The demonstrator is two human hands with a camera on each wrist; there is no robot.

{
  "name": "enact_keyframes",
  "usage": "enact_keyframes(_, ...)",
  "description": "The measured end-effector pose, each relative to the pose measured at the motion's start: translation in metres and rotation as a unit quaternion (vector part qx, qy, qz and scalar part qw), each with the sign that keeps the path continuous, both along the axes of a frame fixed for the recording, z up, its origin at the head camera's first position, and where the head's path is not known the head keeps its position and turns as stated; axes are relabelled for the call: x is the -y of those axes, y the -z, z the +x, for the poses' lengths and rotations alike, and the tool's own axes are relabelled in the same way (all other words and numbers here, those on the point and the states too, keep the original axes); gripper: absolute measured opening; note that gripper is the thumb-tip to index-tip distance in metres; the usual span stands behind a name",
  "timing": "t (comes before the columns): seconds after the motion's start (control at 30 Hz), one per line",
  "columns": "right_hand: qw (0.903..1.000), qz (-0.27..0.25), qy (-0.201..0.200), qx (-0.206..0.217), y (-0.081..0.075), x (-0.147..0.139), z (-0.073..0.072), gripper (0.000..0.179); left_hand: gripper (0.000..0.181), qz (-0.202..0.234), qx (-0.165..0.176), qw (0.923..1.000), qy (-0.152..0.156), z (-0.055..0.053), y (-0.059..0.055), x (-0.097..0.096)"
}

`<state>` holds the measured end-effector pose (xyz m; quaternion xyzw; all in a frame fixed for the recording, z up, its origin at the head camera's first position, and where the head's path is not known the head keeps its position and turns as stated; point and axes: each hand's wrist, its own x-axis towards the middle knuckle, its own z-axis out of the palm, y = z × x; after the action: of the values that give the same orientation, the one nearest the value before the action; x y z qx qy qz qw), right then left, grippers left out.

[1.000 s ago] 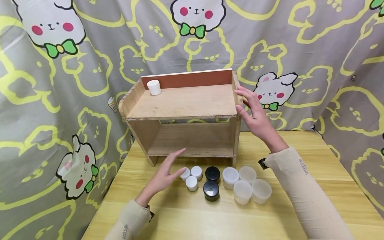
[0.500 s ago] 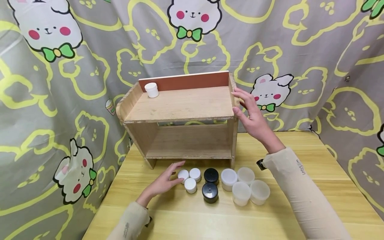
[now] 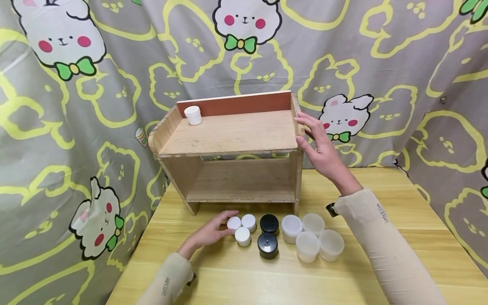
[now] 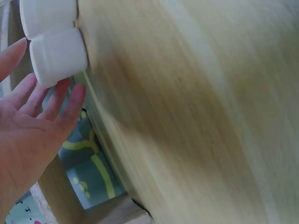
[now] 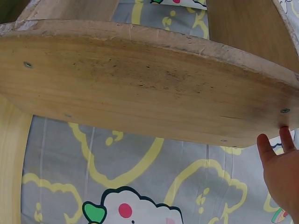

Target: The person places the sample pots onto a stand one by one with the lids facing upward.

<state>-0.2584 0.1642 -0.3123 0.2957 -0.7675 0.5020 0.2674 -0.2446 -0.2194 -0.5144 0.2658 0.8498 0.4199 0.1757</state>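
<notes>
My left hand (image 3: pixel 207 231) is at a small white jar (image 3: pixel 233 223) on the table, thumb on its near side and fingers along its far side. In the left wrist view the fingers (image 4: pixel 58 100) reach the white jar (image 4: pixel 58 58) almost straight, the thumb near its lid. Two more white jars (image 3: pixel 248 222) stand against it. My right hand (image 3: pixel 322 150) rests with extended fingers on the right side panel (image 3: pixel 299 127) of a two-tier wooden shelf. In the right wrist view, fingertips (image 5: pixel 265 142) touch the panel's outer face (image 5: pixel 140 93).
Another white jar (image 3: pixel 193 115) stands at the back left of the shelf's top board (image 3: pixel 236 133). Two black-lidded jars (image 3: pixel 268 245) and several translucent tubs (image 3: pixel 307 246) sit in front of the shelf. A patterned curtain (image 3: pixel 381 63) hangs behind.
My left hand has come down toward the table and moved in around the leftmost white jar. The right hand stays on the shelf's side panel. The view has shifted slightly.
</notes>
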Motion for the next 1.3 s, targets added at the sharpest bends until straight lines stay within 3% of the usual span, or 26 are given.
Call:
enact_keyframes(0.43,1.0000,-0.001,0.004,0.000,0.000,0.000,0.001,0.045,0.045,-0.016,-0.022,0.9996,-0.001,-0.002,0.006,-0.006)
enact_keyframes(0.67,1.0000,0.003,0.004,-0.003,0.020,-0.009,-0.024,0.050,0.046,-0.020,-0.031,0.9993,-0.005,0.001,0.006,-0.006)
enact_keyframes(0.77,1.0000,0.000,0.000,-0.004,0.023,-0.011,-0.028,0.051,0.046,-0.021,-0.044,0.9988,-0.010,0.001,0.005,-0.004)
enact_keyframes(1.0,1.0000,-0.004,0.000,-0.007,0.016,-0.004,-0.017,0.047,0.044,0.003,-0.076,0.9971,0.000,0.002,-0.006,0.000)
enact_keyframes(1.17,1.0000,-0.008,0.001,-0.006,0.004,0.002,-0.001,0.044,0.043,0.022,-0.113,0.9933,0.007,0.003,-0.019,-0.001)
enact_keyframes(1.3,1.0000,-0.007,0.001,-0.005,0.001,0.002,0.002,0.044,0.043,0.028,-0.130,0.9911,-0.001,0.005,-0.032,-0.003)
